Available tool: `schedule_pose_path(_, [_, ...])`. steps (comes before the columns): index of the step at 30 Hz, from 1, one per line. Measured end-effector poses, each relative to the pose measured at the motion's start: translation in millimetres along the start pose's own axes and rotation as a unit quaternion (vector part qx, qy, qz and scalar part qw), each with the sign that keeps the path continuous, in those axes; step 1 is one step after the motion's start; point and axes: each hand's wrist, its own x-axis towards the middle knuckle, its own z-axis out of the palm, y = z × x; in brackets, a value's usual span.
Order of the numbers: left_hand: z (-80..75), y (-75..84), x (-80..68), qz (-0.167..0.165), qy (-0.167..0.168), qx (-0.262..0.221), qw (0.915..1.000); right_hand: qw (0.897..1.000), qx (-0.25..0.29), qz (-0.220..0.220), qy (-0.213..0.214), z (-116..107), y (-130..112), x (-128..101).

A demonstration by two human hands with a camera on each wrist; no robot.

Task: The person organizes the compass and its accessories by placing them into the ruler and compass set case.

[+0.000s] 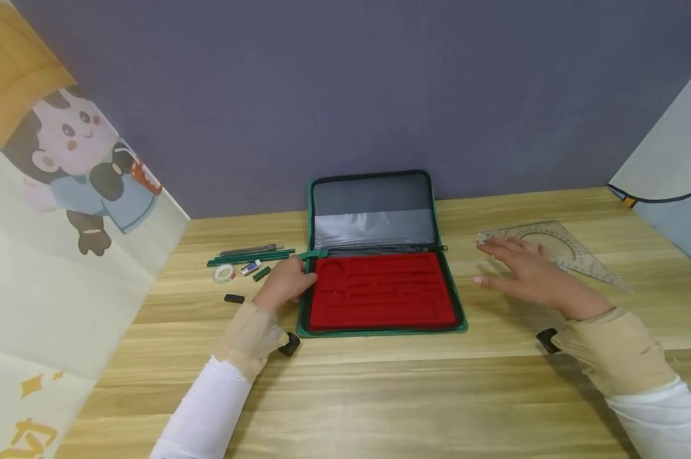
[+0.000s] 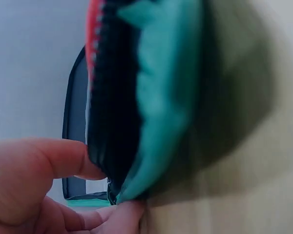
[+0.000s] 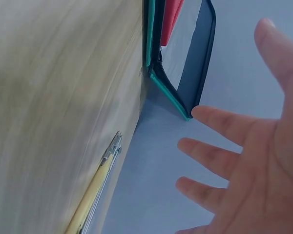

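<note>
A green zip case [image 1: 460, 319] lies open on the table, its dark lid with a clear pocket [image 1: 374, 223] leaning up at the back. Inside the base is a red moulded tray [image 1: 385, 296] with unfilled recesses. My left hand [image 1: 282, 282] pinches the case's left edge between thumb and fingers, and the left wrist view shows the black zip [image 2: 107, 107] beside the thumb. My right hand [image 1: 531, 275] hovers with spread fingers over a clear set square [image 1: 600, 268]. Partly hidden below it, a metal-tipped tool like a drawing compass [image 3: 112, 148] lies on the table.
Left of the case lie green pencils [image 1: 248, 257], a slim metal tool [image 1: 254, 249], a white tape roll [image 1: 224, 273], an eraser [image 1: 250, 267], a small green block [image 1: 262, 274] and a small black box [image 1: 234, 298]. A grey wall [image 1: 380, 95] stands behind the table.
</note>
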Motion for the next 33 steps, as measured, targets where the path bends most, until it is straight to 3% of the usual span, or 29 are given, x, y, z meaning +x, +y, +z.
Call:
schedule_pose_path(8, [1.4,-9.3,1.1,-0.024,-0.011,-0.108,0.9938,0.999,-0.002,-0.019,0.033,-5.5,13.2,4.0])
schedule_pose_path(11, [-0.5,-12.6,1.4,-0.028,-0.018,-0.129,0.9911,0.999,0.02,-0.009,0.037,-9.8,18.0,8.2])
schedule_pose_path(19, [-0.7,-10.4,2.2,-0.02,-0.025,-0.128,0.9913,0.997,0.011,0.04,0.059,-24.1,26.4,12.4])
schedule_pose_path(25, [-1.7,-10.8,0.0,-0.018,-0.026,-0.12,0.9922,0.997,0.021,0.073,0.024,-25.2,40.0,16.5])
schedule_pose_path(33, [-1.1,-10.5,1.0,-0.019,-0.03,-0.13,0.9909,0.998,-0.017,0.067,0.0,-21.3,60.2,22.8])
